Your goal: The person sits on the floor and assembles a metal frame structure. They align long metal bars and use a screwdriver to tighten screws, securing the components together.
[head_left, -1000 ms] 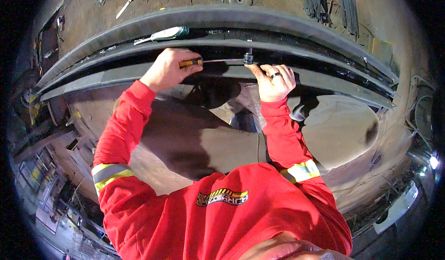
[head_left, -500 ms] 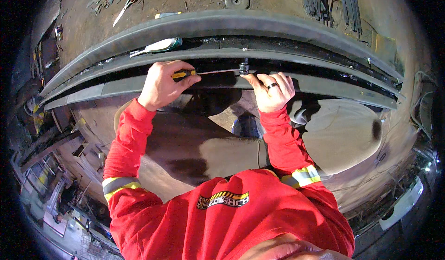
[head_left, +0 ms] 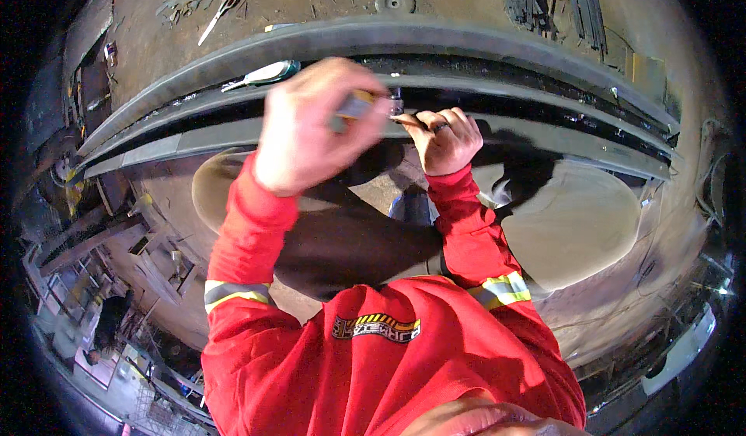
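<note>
My left hand (head_left: 311, 129), smeared by motion, is closed around a yellow-and-black screwdriver-like handle (head_left: 357, 106); the tool's working end is hidden now. Just to its right, a small dark cylindrical fitting (head_left: 397, 103) stands against the long grey rails. The thumb and fingers of my right hand (head_left: 451, 141), with a dark ring on one finger, pinch at the fitting's lower end. A white, pointed tool with a green end (head_left: 272, 72) lies along the rails (head_left: 505, 86), beyond my left hand.
Scissors (head_left: 221, 15) and a round disc (head_left: 395, 1) lie on the brown surface beyond the rails. Bundled dark strips (head_left: 517, 1) are at the far right. My bent legs (head_left: 571, 218) sit beneath my arms. Metal scraps and frames (head_left: 151, 269) crowd the left.
My left hand has moved right and closer to my right hand, bringing the yellow-and-black tool with it. The right hand and the fitting have shifted slightly left in the picture.
</note>
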A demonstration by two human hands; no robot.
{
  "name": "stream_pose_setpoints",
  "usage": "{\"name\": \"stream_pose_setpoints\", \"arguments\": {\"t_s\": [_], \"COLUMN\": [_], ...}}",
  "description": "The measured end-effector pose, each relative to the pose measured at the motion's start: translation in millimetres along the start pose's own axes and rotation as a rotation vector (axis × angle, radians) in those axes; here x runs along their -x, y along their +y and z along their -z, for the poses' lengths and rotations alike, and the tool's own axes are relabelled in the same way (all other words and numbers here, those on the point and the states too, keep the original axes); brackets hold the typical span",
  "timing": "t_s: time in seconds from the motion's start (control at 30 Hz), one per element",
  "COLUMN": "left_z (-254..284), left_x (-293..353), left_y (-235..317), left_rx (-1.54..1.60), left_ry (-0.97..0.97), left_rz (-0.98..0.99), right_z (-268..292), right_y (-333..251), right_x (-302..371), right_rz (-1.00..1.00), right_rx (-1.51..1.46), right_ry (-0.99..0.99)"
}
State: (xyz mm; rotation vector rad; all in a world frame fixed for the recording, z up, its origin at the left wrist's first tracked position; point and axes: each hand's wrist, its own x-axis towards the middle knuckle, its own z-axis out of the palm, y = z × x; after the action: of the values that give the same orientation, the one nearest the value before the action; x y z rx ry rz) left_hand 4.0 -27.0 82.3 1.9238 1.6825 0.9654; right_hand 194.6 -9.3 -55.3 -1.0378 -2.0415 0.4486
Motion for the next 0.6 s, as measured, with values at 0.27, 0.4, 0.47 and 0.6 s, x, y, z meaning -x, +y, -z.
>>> {"name": "stream_pose_setpoints", "arguments": {"t_s": [0.27,0.4,0.47,0.6], "left_z": [60.8,46.4,44.9,40.3], "left_x": [92.2,108.6,95.7,75.5], "left_y": [-61.0,-69.4,-73.9,-78.3], "left_rx": [0.992,1.036,0.444,-0.090], "left_ry": [-0.068,-0.587,-0.548,-0.421], "left_rz": [0.845,1.028,0.632,0.358], "right_z": [-2.7,-5.2,-4.1,-4.7], "right_y": [-5.0,-3.6,-3.6,-2.5], "right_x": [-6.6,-3.3,-3.6,-3.8], "right_rz": [0.051,0.082,0.094,0.102], "right_rx": [0.045,0.020,0.038,0.055], "right_ry": [0.056,-0.001,-0.018,-0.056]}}
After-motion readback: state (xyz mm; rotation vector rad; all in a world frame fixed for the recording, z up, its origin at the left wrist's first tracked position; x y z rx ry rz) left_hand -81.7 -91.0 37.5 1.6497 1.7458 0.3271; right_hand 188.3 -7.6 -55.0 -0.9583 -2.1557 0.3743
